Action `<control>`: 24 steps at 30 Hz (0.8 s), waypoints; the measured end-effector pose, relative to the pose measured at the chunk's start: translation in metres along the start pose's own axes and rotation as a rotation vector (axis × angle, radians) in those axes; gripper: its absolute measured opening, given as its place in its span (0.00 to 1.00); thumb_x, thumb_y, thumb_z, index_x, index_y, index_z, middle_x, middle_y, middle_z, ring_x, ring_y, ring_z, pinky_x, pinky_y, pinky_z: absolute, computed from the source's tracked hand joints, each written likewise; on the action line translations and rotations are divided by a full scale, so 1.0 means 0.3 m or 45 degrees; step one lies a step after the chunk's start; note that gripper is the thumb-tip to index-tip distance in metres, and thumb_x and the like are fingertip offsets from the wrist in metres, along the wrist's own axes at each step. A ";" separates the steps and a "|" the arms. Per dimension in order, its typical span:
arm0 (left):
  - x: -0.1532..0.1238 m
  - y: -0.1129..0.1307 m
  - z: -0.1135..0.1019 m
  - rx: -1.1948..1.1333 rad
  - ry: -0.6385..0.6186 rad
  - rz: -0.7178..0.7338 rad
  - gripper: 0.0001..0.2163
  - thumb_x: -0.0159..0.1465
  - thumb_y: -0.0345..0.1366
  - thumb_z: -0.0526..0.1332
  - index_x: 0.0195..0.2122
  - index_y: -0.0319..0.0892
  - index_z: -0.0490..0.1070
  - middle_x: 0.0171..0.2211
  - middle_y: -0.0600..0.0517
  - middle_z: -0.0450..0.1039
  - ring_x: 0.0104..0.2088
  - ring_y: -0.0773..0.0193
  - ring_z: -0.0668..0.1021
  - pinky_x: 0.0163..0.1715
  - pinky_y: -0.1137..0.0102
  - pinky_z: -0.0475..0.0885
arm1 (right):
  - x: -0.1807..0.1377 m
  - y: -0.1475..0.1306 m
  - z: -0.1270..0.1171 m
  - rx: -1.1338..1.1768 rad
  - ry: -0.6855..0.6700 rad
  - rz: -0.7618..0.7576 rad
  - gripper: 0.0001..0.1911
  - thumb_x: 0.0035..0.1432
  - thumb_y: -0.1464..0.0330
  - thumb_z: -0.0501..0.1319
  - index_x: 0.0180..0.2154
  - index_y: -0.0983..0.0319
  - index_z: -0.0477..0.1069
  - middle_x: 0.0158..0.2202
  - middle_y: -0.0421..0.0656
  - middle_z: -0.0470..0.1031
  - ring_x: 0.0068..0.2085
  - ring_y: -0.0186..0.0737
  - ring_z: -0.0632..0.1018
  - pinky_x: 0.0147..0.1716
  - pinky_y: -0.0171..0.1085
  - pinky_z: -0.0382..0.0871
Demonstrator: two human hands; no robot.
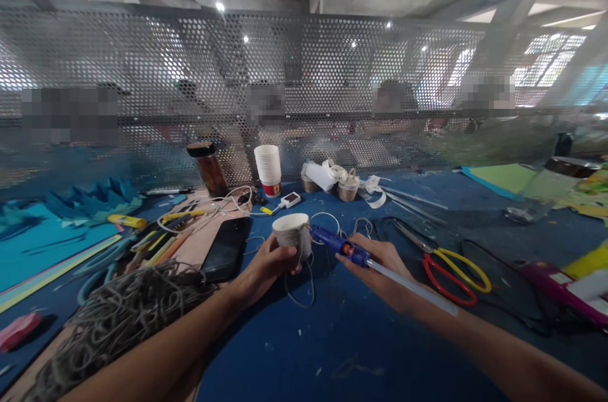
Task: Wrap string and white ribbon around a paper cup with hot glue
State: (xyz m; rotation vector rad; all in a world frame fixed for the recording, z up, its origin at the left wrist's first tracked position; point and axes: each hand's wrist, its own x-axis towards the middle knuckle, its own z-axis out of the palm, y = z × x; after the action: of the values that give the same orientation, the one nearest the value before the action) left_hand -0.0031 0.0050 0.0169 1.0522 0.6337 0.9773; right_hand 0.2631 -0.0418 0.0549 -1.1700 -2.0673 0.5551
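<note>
My left hand (270, 264) is wrapped round a paper cup (291, 225), tilted a little, with its mouth facing up. Grey cord (311, 288) is wound about the cup's side, and a loose loop hangs below it. In my right hand (375, 259) is a blue glue gun (335, 241), its nozzle pointing left at the cup's side. A long clear glue stick (413, 288) sticks out of its back end, over my wrist. Whether the nozzle touches the cup I cannot tell.
A tangle of grey cord (128, 307) and a phone (225, 249) lie left. Red-and-yellow-handled scissors (451, 272) lie right, near a purple tool (560, 288). Behind stand stacked cups (268, 168), a brown jar (209, 169) and a perforated metal screen (304, 66).
</note>
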 end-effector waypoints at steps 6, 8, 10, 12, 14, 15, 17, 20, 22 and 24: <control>0.001 -0.005 -0.010 -0.009 -0.024 0.010 0.27 0.61 0.35 0.68 0.61 0.44 0.65 0.44 0.46 0.75 0.32 0.64 0.75 0.31 0.69 0.72 | 0.002 -0.001 0.003 0.022 0.017 0.004 0.09 0.68 0.62 0.59 0.34 0.57 0.66 0.28 0.36 0.69 0.27 0.33 0.68 0.28 0.35 0.57; 0.001 -0.002 -0.006 -0.017 -0.028 0.012 0.27 0.60 0.35 0.69 0.60 0.43 0.66 0.43 0.46 0.76 0.32 0.64 0.75 0.30 0.69 0.72 | 0.002 -0.001 0.003 0.051 0.020 0.000 0.10 0.68 0.63 0.59 0.34 0.58 0.66 0.28 0.37 0.70 0.27 0.33 0.68 0.27 0.34 0.57; 0.002 0.000 -0.003 -0.024 -0.028 0.020 0.26 0.59 0.35 0.69 0.58 0.43 0.67 0.42 0.47 0.76 0.32 0.64 0.75 0.29 0.70 0.71 | 0.003 -0.001 0.003 0.065 0.018 -0.001 0.10 0.69 0.62 0.59 0.34 0.58 0.66 0.28 0.36 0.69 0.27 0.32 0.68 0.28 0.34 0.58; 0.005 0.001 -0.002 -0.013 -0.022 0.017 0.24 0.59 0.36 0.69 0.56 0.42 0.68 0.39 0.49 0.76 0.31 0.65 0.75 0.29 0.70 0.71 | 0.003 0.000 0.003 0.047 0.003 0.004 0.11 0.69 0.61 0.59 0.34 0.58 0.67 0.28 0.36 0.69 0.27 0.32 0.68 0.28 0.33 0.57; 0.009 -0.001 -0.003 0.007 -0.021 0.010 0.22 0.58 0.36 0.69 0.54 0.41 0.70 0.36 0.50 0.75 0.29 0.65 0.75 0.28 0.70 0.71 | 0.004 -0.001 0.003 0.015 -0.003 0.000 0.11 0.69 0.60 0.59 0.35 0.58 0.67 0.28 0.36 0.68 0.27 0.32 0.67 0.28 0.34 0.57; 0.011 -0.002 -0.004 0.016 -0.020 0.008 0.21 0.58 0.37 0.69 0.53 0.41 0.70 0.36 0.50 0.75 0.29 0.65 0.75 0.28 0.70 0.71 | 0.003 -0.001 0.003 0.008 -0.003 -0.004 0.12 0.69 0.60 0.59 0.35 0.58 0.67 0.28 0.36 0.68 0.27 0.32 0.67 0.28 0.34 0.57; 0.012 -0.004 -0.005 0.023 -0.014 0.008 0.22 0.58 0.37 0.69 0.53 0.40 0.70 0.36 0.50 0.76 0.29 0.66 0.75 0.28 0.70 0.71 | 0.003 -0.002 0.004 0.016 0.004 -0.014 0.11 0.69 0.60 0.59 0.35 0.58 0.67 0.28 0.36 0.69 0.27 0.32 0.67 0.29 0.34 0.57; 0.010 -0.001 -0.003 0.022 -0.012 -0.003 0.25 0.57 0.38 0.69 0.55 0.41 0.70 0.37 0.49 0.76 0.29 0.65 0.75 0.28 0.70 0.71 | 0.001 -0.003 0.004 0.066 0.015 0.001 0.10 0.69 0.62 0.59 0.35 0.58 0.67 0.28 0.36 0.69 0.27 0.32 0.68 0.28 0.33 0.57; 0.006 0.004 -0.001 0.024 -0.021 -0.008 0.25 0.57 0.38 0.69 0.56 0.41 0.70 0.37 0.49 0.76 0.29 0.65 0.75 0.28 0.69 0.70 | 0.001 -0.003 0.003 0.090 0.017 0.016 0.09 0.69 0.62 0.59 0.34 0.58 0.67 0.28 0.35 0.69 0.27 0.32 0.68 0.28 0.33 0.57; 0.002 0.010 0.001 0.025 -0.027 -0.004 0.24 0.57 0.38 0.69 0.55 0.41 0.71 0.39 0.48 0.77 0.30 0.64 0.76 0.29 0.69 0.70 | 0.001 -0.003 0.002 0.101 0.019 0.026 0.09 0.68 0.63 0.59 0.34 0.58 0.67 0.28 0.36 0.69 0.27 0.32 0.68 0.28 0.33 0.58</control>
State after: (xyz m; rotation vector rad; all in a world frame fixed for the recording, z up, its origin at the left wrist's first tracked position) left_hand -0.0037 0.0060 0.0197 1.0776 0.6286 0.9580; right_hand 0.2619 -0.0419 0.0551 -1.1472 -2.0042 0.6298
